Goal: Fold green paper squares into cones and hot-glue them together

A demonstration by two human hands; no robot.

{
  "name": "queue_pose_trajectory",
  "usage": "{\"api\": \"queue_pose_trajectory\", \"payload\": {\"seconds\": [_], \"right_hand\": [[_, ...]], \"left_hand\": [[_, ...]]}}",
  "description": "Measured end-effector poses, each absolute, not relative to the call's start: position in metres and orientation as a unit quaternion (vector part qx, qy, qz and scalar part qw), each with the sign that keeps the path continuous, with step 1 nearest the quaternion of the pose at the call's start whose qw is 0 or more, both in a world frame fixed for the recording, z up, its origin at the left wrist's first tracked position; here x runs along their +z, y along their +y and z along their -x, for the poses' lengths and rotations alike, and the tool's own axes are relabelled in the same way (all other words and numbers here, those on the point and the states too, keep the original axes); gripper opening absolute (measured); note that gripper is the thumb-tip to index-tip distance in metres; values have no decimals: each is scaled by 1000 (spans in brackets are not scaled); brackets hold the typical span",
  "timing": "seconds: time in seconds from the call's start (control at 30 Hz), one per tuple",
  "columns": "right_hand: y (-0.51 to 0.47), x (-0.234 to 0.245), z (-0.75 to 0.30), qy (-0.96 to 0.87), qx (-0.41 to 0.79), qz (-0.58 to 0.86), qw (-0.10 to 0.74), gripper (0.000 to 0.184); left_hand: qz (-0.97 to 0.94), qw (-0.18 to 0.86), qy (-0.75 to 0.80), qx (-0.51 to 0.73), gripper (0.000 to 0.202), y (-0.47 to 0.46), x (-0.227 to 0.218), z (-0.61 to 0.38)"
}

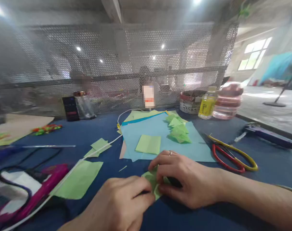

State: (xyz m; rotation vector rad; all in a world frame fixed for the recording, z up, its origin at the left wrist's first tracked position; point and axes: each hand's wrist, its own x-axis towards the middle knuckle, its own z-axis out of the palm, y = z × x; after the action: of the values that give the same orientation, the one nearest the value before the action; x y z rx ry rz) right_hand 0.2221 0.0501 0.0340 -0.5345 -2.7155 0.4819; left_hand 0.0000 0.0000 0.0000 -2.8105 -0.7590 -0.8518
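A small piece of green paper (149,176) is pinched between my two hands low in the middle of the view, partly hidden by the fingers. My left hand (123,199) grips its near left side with thumb and forefinger together. From the right, my right hand (184,179), with a ring on one finger, closes its fingers on the other side. Just beyond them, a stack of green paper squares (148,144) lies on light blue sheets (133,134). Several folded green paper pieces (178,128) are heaped to the right of that stack.
Scissors with red and yellow handles (232,157) and a purple-handled tool (271,134) lie right. Left are loose green paper (79,179), a white cable (71,173) and a magenta item (44,186). A yellow-labelled bottle (207,104) and a round basket (191,101) stand behind.
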Motion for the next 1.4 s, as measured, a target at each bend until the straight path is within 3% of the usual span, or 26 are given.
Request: {"api": "queue_pose_trajectory", "payload": {"seconds": [0.53,0.83,1.1,1.3,1.4], "right_hand": [[41,37,-223,-931,219,230,177,3],[44,37,-225,-925,186,242,229,10],[37,41,-225,-930,230,254,131,13],[38,45,-225,-916,243,281,148,29],[34,46,-225,-915,240,295,132,21]], "left_hand": [[922,23,-246,-298,29,-1,0,0],[926,37,-243,-287,30,-2,5,1],[922,45,-236,-303,32,-1,1,-2],[933,77,-239,-258,25,-1,-6,1],[933,80,-247,-250,24,-1,-8,2]]}}
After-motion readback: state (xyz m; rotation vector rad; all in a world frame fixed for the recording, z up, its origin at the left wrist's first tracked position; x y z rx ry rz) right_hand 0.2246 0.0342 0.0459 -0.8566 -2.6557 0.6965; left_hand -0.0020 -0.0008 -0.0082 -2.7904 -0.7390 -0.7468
